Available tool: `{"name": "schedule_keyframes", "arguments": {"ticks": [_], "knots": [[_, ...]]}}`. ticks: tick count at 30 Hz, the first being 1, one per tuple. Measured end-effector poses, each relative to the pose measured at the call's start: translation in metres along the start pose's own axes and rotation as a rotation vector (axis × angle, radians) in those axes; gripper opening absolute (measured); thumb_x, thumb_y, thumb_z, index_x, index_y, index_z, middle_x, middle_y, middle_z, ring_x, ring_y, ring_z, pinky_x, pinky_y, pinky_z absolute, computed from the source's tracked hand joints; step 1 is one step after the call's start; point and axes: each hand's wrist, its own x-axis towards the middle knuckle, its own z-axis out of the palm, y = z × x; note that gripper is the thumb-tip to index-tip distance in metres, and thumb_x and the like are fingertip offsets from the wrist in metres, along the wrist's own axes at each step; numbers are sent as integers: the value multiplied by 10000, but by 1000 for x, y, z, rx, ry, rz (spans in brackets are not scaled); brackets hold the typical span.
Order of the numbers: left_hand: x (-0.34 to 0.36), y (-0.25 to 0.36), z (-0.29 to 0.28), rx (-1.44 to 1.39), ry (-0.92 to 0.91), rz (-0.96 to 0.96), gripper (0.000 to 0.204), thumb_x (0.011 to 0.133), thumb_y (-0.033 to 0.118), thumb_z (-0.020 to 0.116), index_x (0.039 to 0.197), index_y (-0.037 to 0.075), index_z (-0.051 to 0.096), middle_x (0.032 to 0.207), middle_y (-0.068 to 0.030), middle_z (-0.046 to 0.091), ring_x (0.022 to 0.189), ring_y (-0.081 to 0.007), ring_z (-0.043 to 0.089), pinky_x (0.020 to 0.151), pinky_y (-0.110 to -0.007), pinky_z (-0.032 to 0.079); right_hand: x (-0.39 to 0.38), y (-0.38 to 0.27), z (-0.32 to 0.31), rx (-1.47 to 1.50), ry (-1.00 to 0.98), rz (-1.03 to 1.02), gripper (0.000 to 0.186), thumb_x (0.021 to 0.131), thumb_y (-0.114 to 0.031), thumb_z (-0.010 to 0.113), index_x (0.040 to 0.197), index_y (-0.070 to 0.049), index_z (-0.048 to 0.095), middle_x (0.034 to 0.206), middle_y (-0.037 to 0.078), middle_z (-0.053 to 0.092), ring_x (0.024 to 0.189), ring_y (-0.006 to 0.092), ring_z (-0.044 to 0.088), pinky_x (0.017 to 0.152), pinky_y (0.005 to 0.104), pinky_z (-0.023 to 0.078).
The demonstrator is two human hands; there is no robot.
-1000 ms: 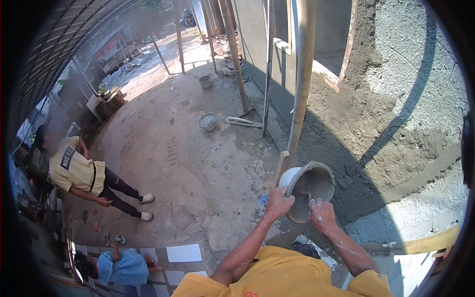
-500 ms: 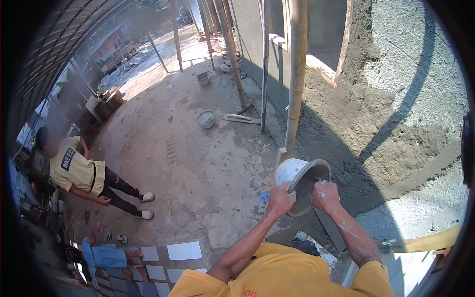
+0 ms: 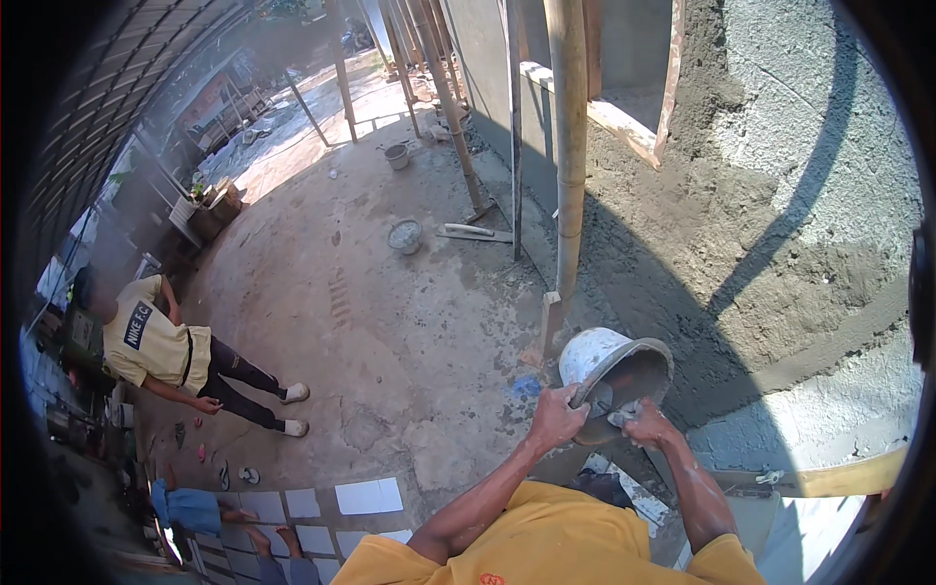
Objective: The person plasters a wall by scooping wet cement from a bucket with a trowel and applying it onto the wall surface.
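Bucket (image 3: pixel 588 353): near, rt of ctr, tipped, mouth facing near
L hand (image 3: pixel 559 416): gripping bucket rim, left side
R hand (image 3: pixel 647 426): curled at mouth; can't tell what's gripped
Pole (image 3: pixel 568 185): farther off

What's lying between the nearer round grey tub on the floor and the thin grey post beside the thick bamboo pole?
In the head view, a long flat grey tool with a pale handle lies between the tub and post.
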Motion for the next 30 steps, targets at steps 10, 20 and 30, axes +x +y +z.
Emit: {"name": "schedule_keyframes", "arguments": {"ticks": [10,20,30], "knots": [[13,-19,31,-278,156,-157,247,858,-5,662,1096,-56,706,926,-76,738,818,-132,641,773,-309,519,-49,-14,-11,253,281,-90,389,882,-358,740,904,27,686,753,175,664,687,280,650,676,430,517],[-11,-103,20,-325,350,-442,259,836,-49,685,1092,-89,668,1027,-91,706,850,-181,649,745,-306,525,-57,17,-93,-195,465,106,391,882,-374,671,991,2,685,929,241,716,931,432,687,835,513,535],[-123,-216,-37,-220,716,-696,340,792,-57,682,1121,-74,598,1045,-111,662,837,-210,669,702,-360,569,8,1,-121,-403,334,-169,377,906,-340,668,1083,-11,625,900,239,704,919,438,682,809,521,537]]}}
